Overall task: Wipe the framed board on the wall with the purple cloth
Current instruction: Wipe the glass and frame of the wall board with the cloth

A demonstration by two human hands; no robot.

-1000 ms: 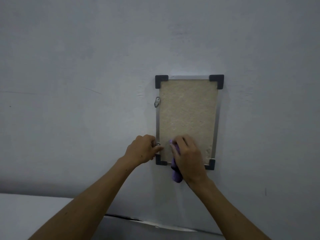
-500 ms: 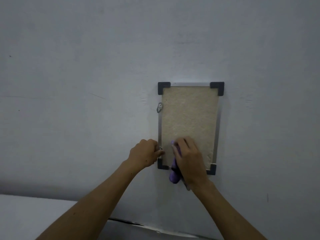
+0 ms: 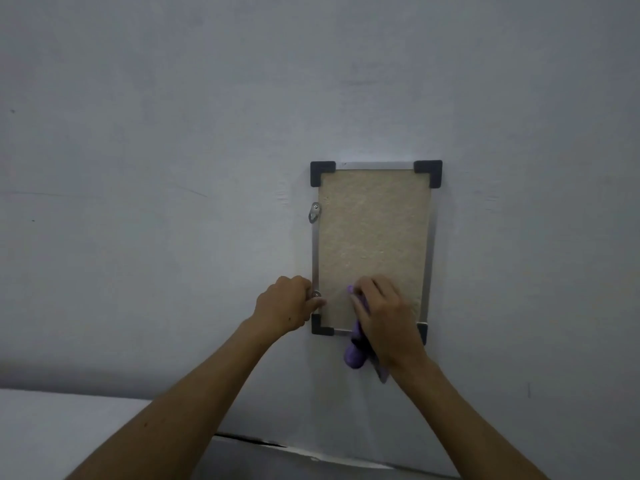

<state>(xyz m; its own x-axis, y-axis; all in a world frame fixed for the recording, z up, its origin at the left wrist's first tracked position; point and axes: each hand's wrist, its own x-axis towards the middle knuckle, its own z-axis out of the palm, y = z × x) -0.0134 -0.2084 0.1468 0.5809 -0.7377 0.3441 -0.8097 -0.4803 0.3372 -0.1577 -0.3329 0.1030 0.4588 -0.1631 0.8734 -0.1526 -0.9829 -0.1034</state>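
Purple cloth (image 3: pixel 354 355) sits bunched under the right hand (image 3: pixel 382 318), pressed flat against the lower part of the framed board (image 3: pixel 374 237). Right hand: fingers bent over the cloth and holding it to the fibrous tan panel, knuckles up, fingertips pointing up and left. A small tip of cloth shows just past the fingertips; a larger wad hangs out below the heel of the hand, past the board's bottom edge and over the wall (image 3: pixel 138 168).

Left hand (image 3: pixel 285 304): fingers curled, thumb and forefinger closed on the board's left metal rail just above the bottom-left black corner piece (image 3: pixel 318 325). A small screw or fixing on the rail sits right at the fingertips; I cannot tell whether the fingers pinch the fixing itself or only the rail. The two hands are near each other but apart, with bare panel between them.

Above the left hand, further up the same rail, hangs a small metal hanger tab (image 3: pixel 314 213). Well above both hands are the two upper black corner pieces. The bottom-right corner piece is partly hidden behind the right wrist.

Below the forearms, a pale ledge (image 3: pixel 52 431) runs along the foot of the wall, with a dark crack line to its right.
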